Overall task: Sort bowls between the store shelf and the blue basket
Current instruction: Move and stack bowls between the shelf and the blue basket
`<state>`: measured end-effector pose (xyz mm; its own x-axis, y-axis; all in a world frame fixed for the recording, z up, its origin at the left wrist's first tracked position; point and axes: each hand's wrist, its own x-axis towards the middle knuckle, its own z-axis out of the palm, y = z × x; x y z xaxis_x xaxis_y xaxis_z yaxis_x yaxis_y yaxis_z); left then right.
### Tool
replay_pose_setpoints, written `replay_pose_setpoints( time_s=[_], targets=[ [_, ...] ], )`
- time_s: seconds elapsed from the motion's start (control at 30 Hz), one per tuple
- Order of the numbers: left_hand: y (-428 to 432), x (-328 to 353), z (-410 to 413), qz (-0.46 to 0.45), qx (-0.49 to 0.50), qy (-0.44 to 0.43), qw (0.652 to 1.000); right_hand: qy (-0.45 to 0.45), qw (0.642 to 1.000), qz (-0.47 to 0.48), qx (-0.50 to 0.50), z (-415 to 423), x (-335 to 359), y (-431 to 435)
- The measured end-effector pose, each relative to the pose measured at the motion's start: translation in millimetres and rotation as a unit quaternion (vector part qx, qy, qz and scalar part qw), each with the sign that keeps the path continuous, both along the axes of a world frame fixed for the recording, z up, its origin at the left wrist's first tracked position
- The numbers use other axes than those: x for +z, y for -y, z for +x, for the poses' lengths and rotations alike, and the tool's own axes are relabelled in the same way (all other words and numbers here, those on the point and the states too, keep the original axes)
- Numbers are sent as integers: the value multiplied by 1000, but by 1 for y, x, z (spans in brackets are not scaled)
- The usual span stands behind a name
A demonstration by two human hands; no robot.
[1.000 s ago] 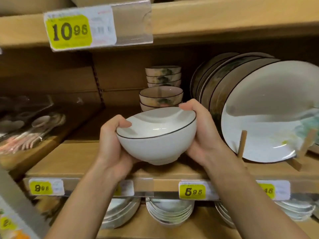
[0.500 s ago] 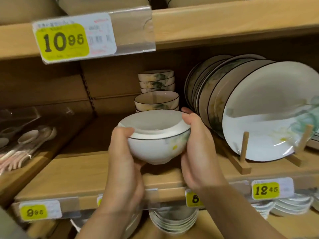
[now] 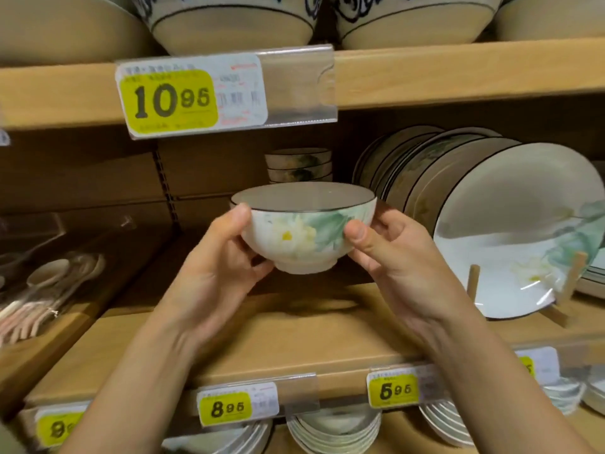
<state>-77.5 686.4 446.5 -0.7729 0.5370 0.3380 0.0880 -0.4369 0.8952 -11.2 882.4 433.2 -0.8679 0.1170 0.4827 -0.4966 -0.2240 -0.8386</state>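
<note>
Bowl: white bowl (image 3: 304,224) with a dark rim line and a pale yellow flower with green leaves on its near wall. It is upright, mouth up, and held in the air above the front part of the middle shelf (image 3: 294,339), touching no board.
Left hand: left hand (image 3: 222,257) at the bowl's 9 o'clock. The thumb lies on the near wall just under the rim, and the fingers curl in below toward the foot ring, grasping the bowl.
Right hand: right hand (image 3: 393,253) at the bowl's 3 o'clock. The thumb is pressed on the green leaf and the other fingers wrap round the far side, grasping the bowl.
Stack of bowls: nested stack of bowls (image 3: 298,165) at 12 o'clock, deeper on the same shelf. Its lower part is hidden behind the held bowl.
Plates: row of plates (image 3: 510,224) at 3 o'clock, standing on edge and leaning back. The front one rests against a wooden peg (image 3: 473,283) and bears the same flower.
Spoons: pale spoons (image 3: 49,283) at 9 o'clock, well apart from the bowl, blurred.
Upper shelf: large bowls (image 3: 229,21) with blue markings at 12 o'clock, high up. A yellow price tag (image 3: 170,99) reading 10.95 sits on the shelf edge at 11 o'clock.
Front edge tags: 8.95 tag (image 3: 227,408) at 7 o'clock and 5.95 tag (image 3: 394,389) at 5 o'clock.
Lower shelf: stacked pale dishes (image 3: 334,430) at 6 o'clock, under the tags.
</note>
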Motion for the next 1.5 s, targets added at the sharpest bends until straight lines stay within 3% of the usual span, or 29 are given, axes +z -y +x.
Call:
replay_pose_setpoints(
  time_s=[0.2,0.37,0.5,0.77,1.5],
  targets=[
    [-22,24,-30,-42,52,-72,995,-29,996,19,-77,-46,25,-7],
    [-40,39,-65,-67,32,-146,987,-20,995,7,-99,-89,36,-5],
    [-54,39,-93,-80,91,-182,976,-26,987,58,-148,-108,39,-8],
    [-58,14,-127,-89,116,-169,975,12,967,146,-208,-133,18,-16],
    [-57,-18,-144,-110,63,-175,976,53,964,185,-184,-136,-8,-26]
  ],
)
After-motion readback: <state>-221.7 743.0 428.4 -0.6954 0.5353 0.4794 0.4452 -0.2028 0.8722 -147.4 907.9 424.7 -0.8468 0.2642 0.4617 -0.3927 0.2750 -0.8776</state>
